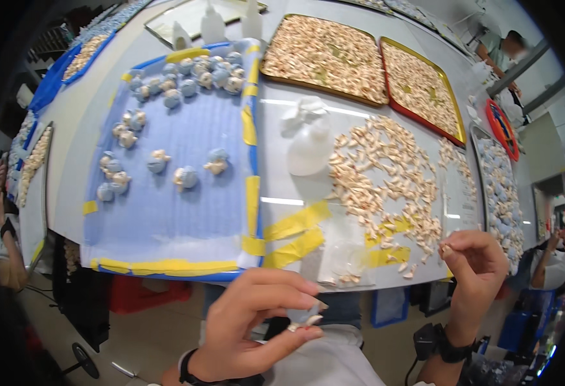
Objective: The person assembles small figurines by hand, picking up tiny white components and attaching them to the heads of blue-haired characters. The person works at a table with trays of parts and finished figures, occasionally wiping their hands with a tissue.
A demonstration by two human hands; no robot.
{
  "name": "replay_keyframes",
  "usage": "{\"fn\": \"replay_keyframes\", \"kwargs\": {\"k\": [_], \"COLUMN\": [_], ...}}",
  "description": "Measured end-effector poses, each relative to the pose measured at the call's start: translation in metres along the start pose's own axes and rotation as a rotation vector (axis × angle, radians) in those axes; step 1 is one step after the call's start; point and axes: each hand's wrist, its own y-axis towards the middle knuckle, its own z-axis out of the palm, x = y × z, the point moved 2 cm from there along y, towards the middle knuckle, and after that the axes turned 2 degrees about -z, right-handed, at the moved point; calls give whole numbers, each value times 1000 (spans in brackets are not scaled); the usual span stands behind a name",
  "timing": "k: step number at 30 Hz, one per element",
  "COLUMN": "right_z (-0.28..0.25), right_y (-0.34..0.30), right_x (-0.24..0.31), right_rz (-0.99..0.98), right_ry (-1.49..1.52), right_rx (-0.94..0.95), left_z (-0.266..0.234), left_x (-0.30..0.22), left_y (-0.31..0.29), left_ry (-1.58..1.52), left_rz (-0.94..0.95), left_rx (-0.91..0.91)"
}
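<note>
My left hand (247, 321) is closed near the table's front edge, thumb and fingers pinching a small blue-and-cream figurine (305, 317). Part of that figurine is hidden behind the fingertips. To the right, my right hand (479, 260) pinches a tiny cream piece (446, 250) between thumb and forefinger. Beyond it, many loose cream pieces (385, 174) lie scattered on the table. On the left, a blue-lined tray (198, 219) edged with yellow tape carries several blue-and-cream figurines (185, 177), most grouped along its far side.
A white squeeze bottle (308, 151) stands between tray and loose pieces. Two shallow trays (324, 55) (421, 80) of cream pieces sit at the back. Further bottles (213, 26) stand behind the blue tray. A tray of blue-and-cream pieces (498, 186) lies right. Other people work at both sides.
</note>
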Motion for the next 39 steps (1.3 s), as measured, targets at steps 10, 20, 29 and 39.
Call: {"fn": "replay_keyframes", "kwargs": {"k": [10,20,29,39], "right_z": [40,61,64,65], "right_y": [-4,-5,-7,-41], "right_x": [0,4,4,-3], "right_rz": [-227,-588,-585,-439], "right_ry": [-47,-430,-358,177], "right_rx": [131,237,184,274], "left_z": [-2,-1,8,12], "left_x": [11,14,15,26], "left_y": [4,1,8,4], "left_ry": [53,-28,-350,-241], "left_rz": [186,267,3,153], "left_rx": [-19,-35,27,-20]}}
